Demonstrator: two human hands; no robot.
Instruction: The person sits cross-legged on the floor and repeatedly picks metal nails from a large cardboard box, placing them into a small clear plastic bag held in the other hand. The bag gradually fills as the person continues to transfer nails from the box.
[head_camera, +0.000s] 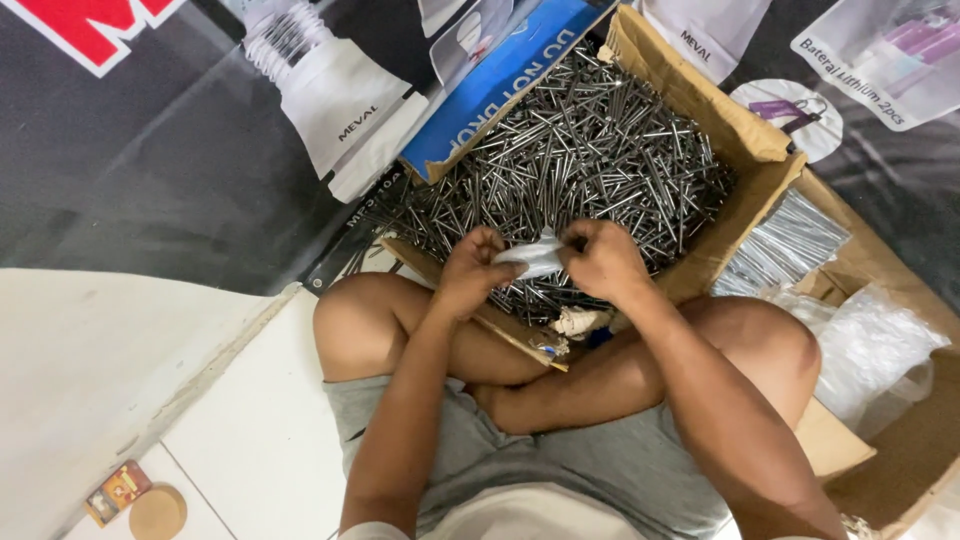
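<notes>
Person sits cross-legged on the floor, cardboard box of nails in front of the knees. Left hand and right hand meet over the box's near edge, both pinching a small clear plastic bag stretched between them. Left fingers curled tight on the bag's left end, right fingers curled tight on its right end; neither hand is open. Bag sits dead center between the hands, just above the loose steel nails that fill the box.

At 12 o'clock from the hands, a blue box flap folds over the nail pile. At 3 o'clock, a second carton holds bundled nails and crumpled plastic bags. At 7 o'clock, well apart, a small round wooden lid and a little red packet lie on the white floor. At 11 o'clock, a white light-bulb picture on the dark banner.
</notes>
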